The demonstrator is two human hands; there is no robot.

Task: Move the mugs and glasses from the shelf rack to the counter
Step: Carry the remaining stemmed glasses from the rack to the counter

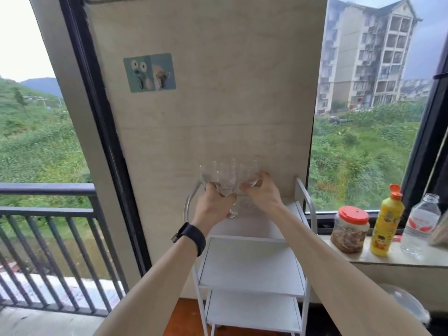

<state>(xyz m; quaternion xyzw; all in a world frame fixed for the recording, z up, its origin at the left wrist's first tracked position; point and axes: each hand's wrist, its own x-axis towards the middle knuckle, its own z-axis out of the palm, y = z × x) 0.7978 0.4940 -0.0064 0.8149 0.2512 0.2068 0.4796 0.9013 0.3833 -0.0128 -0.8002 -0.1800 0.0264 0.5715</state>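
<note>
While above rack (252, 260), glasses (226, 178) sit in both grips.

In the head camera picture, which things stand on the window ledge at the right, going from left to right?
Jar with red lid → yellow bottle with orange cap → clear water bottle.

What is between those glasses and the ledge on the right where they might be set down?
The rack's curved right handle rises between the glasses and the ledge. The ledge's near part already holds a red-lidded jar, a yellow bottle and a clear bottle.
</note>
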